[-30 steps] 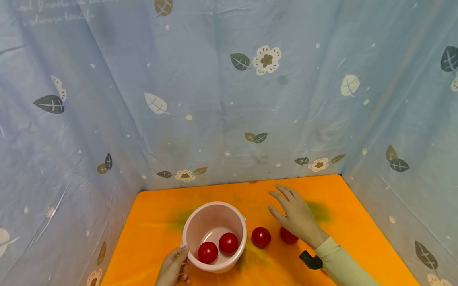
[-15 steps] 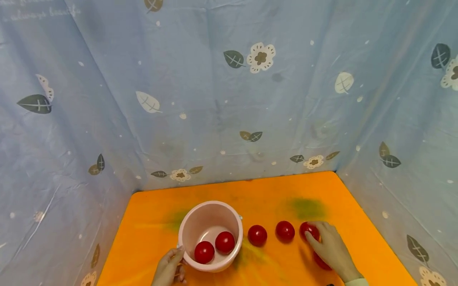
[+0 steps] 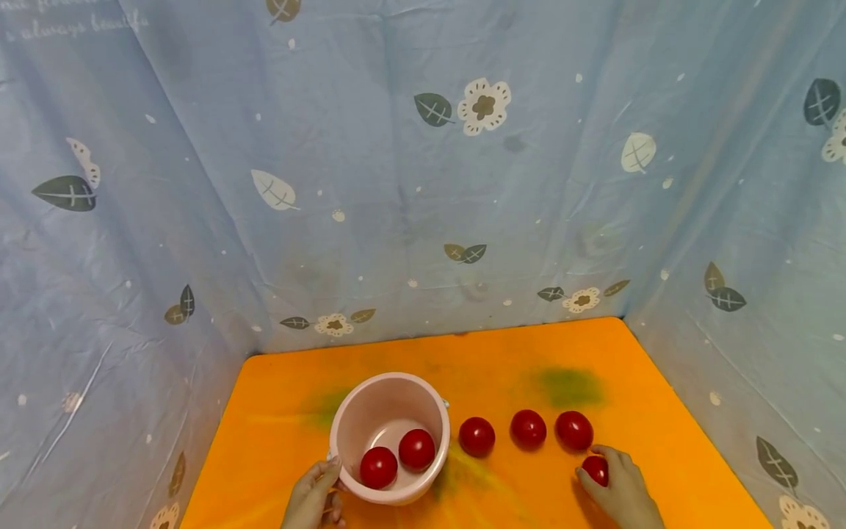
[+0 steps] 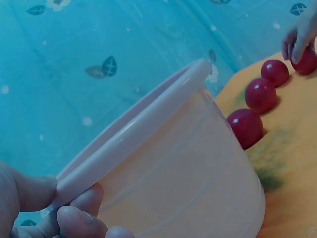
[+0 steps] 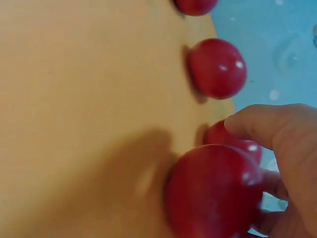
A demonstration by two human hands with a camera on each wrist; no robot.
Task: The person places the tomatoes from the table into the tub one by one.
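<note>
The right hand (image 3: 620,485) curls its thumb and fingers around a red ball (image 3: 598,470) near the front right part of the table (image 3: 515,360). The right wrist view shows the fingers behind the ball and the thumb over one side, but it is hard to tell how tightly the thumb presses. The left hand (image 3: 312,496) pinches the rim of a pink bucket (image 3: 360,415), with the thumb on one side and bent fingers on the other. The bucket is on the left part of the table with its mouth facing up. Down inside it are two more balls, the front ball (image 3: 379,467) and the back ball (image 3: 416,450), close beside each other. Between the bucket and the right hand, three red balls make a row: the first ball (image 3: 476,437) just beside the bucket, the middle ball (image 3: 528,430), and the last ball (image 3: 574,431) near the right hand. The table is orange, with a green smudge (image 3: 570,387) past the row. Blue cloth (image 3: 396,198) goes around the back and both sides, with leaves (image 3: 274,189) and flowers (image 3: 485,107) on it.
</note>
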